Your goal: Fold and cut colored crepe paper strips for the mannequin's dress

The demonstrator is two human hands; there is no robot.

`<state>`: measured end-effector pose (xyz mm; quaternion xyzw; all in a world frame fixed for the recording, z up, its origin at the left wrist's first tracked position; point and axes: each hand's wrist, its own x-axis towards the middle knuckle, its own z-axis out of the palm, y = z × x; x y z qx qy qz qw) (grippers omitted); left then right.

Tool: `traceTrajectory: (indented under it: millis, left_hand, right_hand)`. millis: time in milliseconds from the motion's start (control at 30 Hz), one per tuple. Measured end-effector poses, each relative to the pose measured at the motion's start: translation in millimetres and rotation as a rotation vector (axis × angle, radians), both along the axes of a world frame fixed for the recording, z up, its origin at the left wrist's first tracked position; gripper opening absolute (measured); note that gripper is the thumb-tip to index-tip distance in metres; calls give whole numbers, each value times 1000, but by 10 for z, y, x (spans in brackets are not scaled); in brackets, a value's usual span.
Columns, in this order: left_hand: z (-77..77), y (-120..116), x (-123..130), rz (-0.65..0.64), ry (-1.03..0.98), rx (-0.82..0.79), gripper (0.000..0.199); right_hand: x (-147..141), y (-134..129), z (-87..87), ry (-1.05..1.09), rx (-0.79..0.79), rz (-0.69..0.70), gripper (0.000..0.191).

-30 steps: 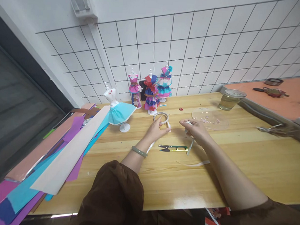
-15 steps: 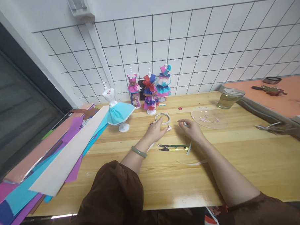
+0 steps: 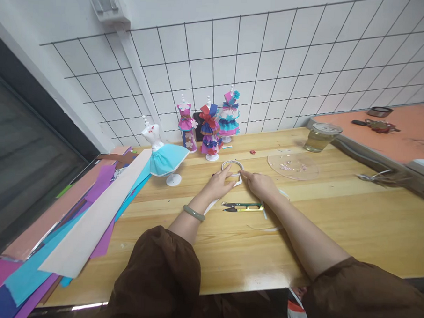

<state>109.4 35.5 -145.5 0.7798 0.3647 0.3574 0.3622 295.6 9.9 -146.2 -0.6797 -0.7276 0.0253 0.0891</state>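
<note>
A white tape roll (image 3: 233,162) lies on the wooden table. My left hand (image 3: 218,183) is closed on its near left edge, thumb and fingers around it. At the roll's right edge, my right hand (image 3: 259,183) touches it with its fingers pressed together. A short white strip (image 3: 238,181) hangs from the roll between the hands. Just below them lie thread snips (image 3: 243,207) with green and yellow handles. To the left stands a small white mannequin (image 3: 153,135) in a light blue skirt (image 3: 168,158).
Three dressed mannequins, one in blue and pink tiers (image 3: 229,120), stand by the tiled wall. Coloured paper sheets (image 3: 100,215) cover the left side. A clear plate of beads (image 3: 273,167), a glass cup (image 3: 321,137) and an orange surface (image 3: 409,139) are at the right.
My right hand has moved left to the tape roll's edge, and its fingers have come together there. My left hand stays at the roll. The view has shifted slightly.
</note>
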Motion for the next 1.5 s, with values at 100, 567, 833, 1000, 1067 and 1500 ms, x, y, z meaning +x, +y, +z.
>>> traceTrajectory:
  millis: [100,567,833,1000,1067,1500]
  left_hand:
    - [62,26,-108,-35,-1,-35,61]
    - [129,-176,-577,27,403,216,29]
    - [360,-457,-368,70,56,350,67]
    - [418,-808,10,-287,-481,-330,74]
    - [385,-887,90,-414,-577,-535,68]
    - [248,-673,-47,96,-522,-407,31]
  right_hand:
    - [-9,-4,13,-8,-9,-22,44]
    - [119,21,51,390,85,-113,51]
    - [67,-305,542,1208,121,11,62]
    - [-386,-717,717,1372,-17,250,51]
    - [-500,-814,728,1264,3,286,42]
    - [-416,-492,373,915,292,350,25]
